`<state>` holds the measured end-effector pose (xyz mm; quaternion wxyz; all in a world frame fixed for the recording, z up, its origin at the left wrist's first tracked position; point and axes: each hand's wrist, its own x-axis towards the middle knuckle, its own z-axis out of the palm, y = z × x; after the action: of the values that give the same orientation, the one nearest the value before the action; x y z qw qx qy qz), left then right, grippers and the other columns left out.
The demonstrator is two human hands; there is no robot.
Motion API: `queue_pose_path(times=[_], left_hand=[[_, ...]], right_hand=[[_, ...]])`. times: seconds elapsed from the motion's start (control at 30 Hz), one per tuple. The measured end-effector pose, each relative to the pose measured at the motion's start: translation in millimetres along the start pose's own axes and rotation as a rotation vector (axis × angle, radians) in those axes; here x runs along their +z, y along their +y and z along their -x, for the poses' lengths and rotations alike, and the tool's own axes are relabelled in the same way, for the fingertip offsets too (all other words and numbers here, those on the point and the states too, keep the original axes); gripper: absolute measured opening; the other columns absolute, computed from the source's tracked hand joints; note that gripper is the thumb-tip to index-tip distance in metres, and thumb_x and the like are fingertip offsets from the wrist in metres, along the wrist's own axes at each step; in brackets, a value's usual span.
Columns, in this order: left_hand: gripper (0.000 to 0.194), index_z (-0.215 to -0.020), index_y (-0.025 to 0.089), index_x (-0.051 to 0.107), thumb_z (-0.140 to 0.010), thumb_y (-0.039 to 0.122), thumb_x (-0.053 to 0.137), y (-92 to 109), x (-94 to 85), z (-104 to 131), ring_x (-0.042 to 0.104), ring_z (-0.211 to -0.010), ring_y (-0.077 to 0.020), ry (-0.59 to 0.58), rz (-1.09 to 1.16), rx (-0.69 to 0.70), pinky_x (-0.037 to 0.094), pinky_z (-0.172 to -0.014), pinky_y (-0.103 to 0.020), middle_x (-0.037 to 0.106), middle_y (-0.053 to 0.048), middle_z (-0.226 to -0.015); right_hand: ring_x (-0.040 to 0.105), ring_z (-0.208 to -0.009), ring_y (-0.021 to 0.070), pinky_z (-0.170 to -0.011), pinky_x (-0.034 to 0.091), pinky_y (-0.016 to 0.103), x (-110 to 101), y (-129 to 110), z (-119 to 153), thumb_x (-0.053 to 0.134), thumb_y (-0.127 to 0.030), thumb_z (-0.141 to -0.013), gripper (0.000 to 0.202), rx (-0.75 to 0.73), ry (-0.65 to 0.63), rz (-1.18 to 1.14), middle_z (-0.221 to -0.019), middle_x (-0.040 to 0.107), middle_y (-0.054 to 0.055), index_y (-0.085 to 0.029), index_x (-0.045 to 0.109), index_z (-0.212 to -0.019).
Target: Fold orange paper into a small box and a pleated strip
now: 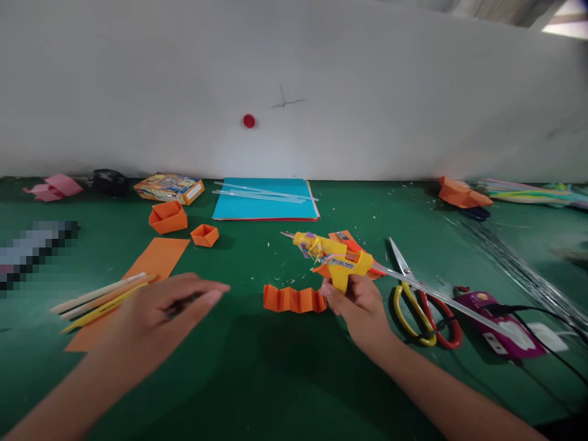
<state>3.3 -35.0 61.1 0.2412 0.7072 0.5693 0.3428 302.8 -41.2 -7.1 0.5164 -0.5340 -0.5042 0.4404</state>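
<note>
My right hand (361, 306) is wrapped round the handle of a yellow hot glue gun (337, 257). Its nozzle points left, and a long clear glue stick (427, 291) sticks out of the back. Just below the gun, an orange paper strip folded in zigzags (294, 300) has its right end beside my right fingertips; whether they touch it I cannot tell. My left hand (169, 312) hovers to the left of the strip, thumb and forefinger pinched together. Anything between those fingertips is too small to make out. Under and behind this hand lie an orange paper sheet (160, 260) and several thin sticks (108, 297).
Scissors (416, 306) and a purple power socket block (500, 324) with cables lie right. Two folded orange paper rings (168, 217) stand back left, near a printed box (169, 188). Clear glue sticks rest on blue paper (261, 205) by the wall.
</note>
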Motion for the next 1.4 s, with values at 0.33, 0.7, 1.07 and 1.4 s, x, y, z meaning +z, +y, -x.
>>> queue_pose_path(times=[0.33, 0.7, 1.07, 1.4], left_hand=[[0.036, -0.126, 0.030, 0.068, -0.090, 0.029, 0.067, 47.8, 51.9, -40.2, 0.065, -0.071, -0.0144, 0.255, -0.398, 0.705, 0.048, -0.065, -0.024, 0.072, -0.001, -0.082], [0.030, -0.115, 0.024, 0.070, -0.088, 0.038, 0.071, 48.4, 75.8, -61.5, 0.067, -0.075, -0.0179, 0.291, -0.464, 0.781, 0.040, -0.061, -0.027, 0.074, -0.004, -0.088], [0.014, -0.096, 0.030, 0.075, -0.092, 0.027, 0.062, 37.9, 68.9, -69.7, 0.061, -0.066, -0.0152, 0.156, -0.506, 0.833, 0.040, -0.062, -0.030, 0.070, -0.001, -0.073], [0.002, -0.091, 0.020, 0.067, -0.091, 0.018, 0.066, 51.2, 64.2, -72.0, 0.064, -0.062, -0.0105, 0.384, -0.423, 0.999, 0.046, -0.057, -0.024, 0.072, 0.002, -0.074]], right_hand=[[0.042, -0.050, 0.0101, -0.046, 0.036, 0.025, 3.5, -8.2, 1.1, 0.077, -0.044, -0.075, 0.031, 0.082, -0.052, -0.114, -0.065, 0.054, -0.003, -0.020, 0.058, -0.080], [0.045, -0.049, 0.0091, -0.040, 0.033, 0.020, 7.9, -0.2, -3.3, 0.077, -0.040, -0.076, 0.033, 0.151, -0.115, -0.324, -0.067, 0.058, -0.003, -0.021, 0.054, -0.090], [0.045, -0.049, 0.0086, -0.041, 0.034, 0.021, 6.2, -2.3, -3.0, 0.076, -0.039, -0.077, 0.029, 0.137, -0.110, -0.307, -0.066, 0.058, -0.003, -0.020, 0.055, -0.084], [0.045, -0.049, 0.0080, -0.043, 0.034, 0.020, 5.2, -4.4, -1.7, 0.078, -0.038, -0.077, 0.029, 0.126, -0.132, -0.351, -0.068, 0.061, -0.001, -0.019, 0.056, -0.083]])
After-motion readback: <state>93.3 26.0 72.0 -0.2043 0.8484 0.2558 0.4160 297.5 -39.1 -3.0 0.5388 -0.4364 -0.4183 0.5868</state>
